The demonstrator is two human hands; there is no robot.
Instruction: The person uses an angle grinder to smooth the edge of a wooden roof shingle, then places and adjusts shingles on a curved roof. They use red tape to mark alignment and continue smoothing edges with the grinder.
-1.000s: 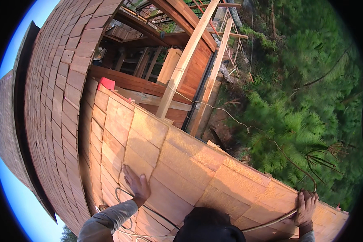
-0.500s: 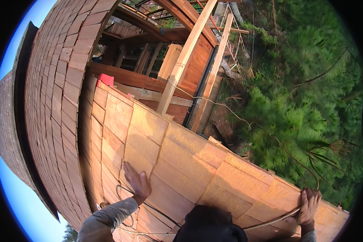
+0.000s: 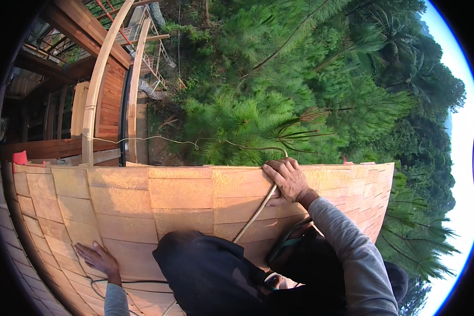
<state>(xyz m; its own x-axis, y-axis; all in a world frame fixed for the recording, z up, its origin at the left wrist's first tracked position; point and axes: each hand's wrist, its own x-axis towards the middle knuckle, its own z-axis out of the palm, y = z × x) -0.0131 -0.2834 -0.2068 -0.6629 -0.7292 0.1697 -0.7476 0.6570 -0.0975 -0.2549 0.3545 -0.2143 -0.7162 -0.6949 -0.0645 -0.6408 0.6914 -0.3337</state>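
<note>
My left hand lies flat on the wooden shingles of the roof, fingers spread, holding nothing. Close to its wrist a dark cord loops over the shingles. My right hand is at the roof's edge with its fingers curled over a beige cord. That cord slants up across the shingles from beside my dark-clothed leg, passes under the hand and over the edge. Beyond the edge it hangs in a long slack line toward a wooden beam. Yellowish sawdust is scattered over the shingles between both hands.
Past the roof edge the ground drops away to pine trees. At the upper left stand a long wooden beam, unfinished timber framing and a ladder-like frame. A red piece sits at the roof's left corner.
My view has swung to the right, so the roof edge now runs level. The right hand stays on the cord at the edge; the left hand still rests flat on the shingles.
</note>
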